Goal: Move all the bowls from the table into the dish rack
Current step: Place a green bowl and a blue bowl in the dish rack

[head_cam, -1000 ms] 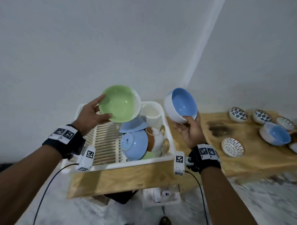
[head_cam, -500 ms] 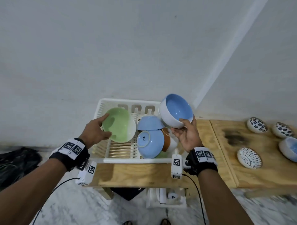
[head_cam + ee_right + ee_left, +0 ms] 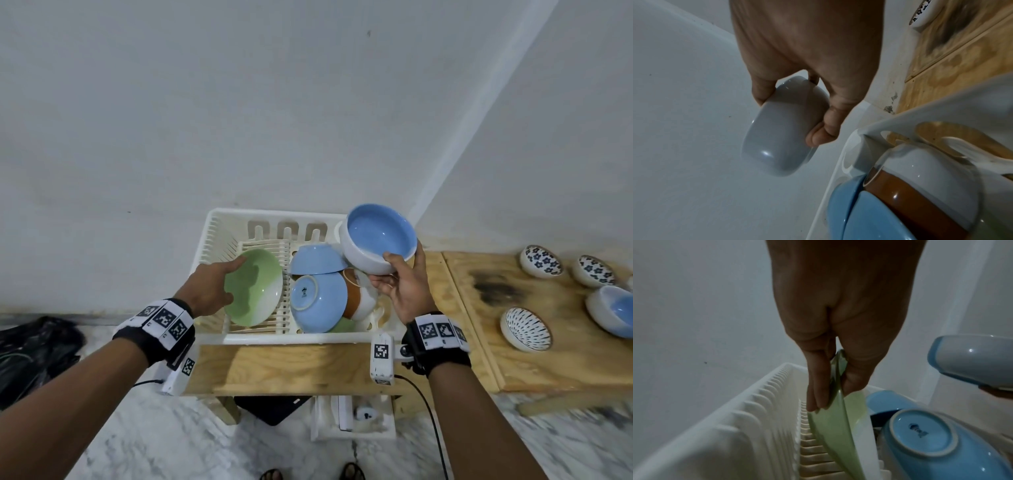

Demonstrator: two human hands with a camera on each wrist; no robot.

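My left hand (image 3: 219, 291) pinches the rim of a green bowl (image 3: 255, 291), thumb inside and fingers behind, and holds it on edge over the slats of the white dish rack (image 3: 219, 226). The left wrist view shows that green bowl (image 3: 836, 426) standing among the rack's ribs (image 3: 756, 410). My right hand (image 3: 400, 287) grips a white bowl with a blue inside (image 3: 380, 238) above the rack's right end; from the right wrist its white outside (image 3: 785, 129) shows. Two blue bowls (image 3: 318, 301) and a brown-and-white one (image 3: 358, 298) lie in the rack.
The rack stands on a wooden table (image 3: 291, 370) by the wall. To the right, the table (image 3: 565, 359) carries several bowls: patterned ones (image 3: 541, 261), a striped one (image 3: 525, 329) and a blue-and-white one (image 3: 613, 311). A black bag (image 3: 37, 353) lies on the floor at left.
The green bowl has come down from above the rack into its slats, turned on edge. The blue-inside bowl has moved over the rack's right end. My view has shifted left.
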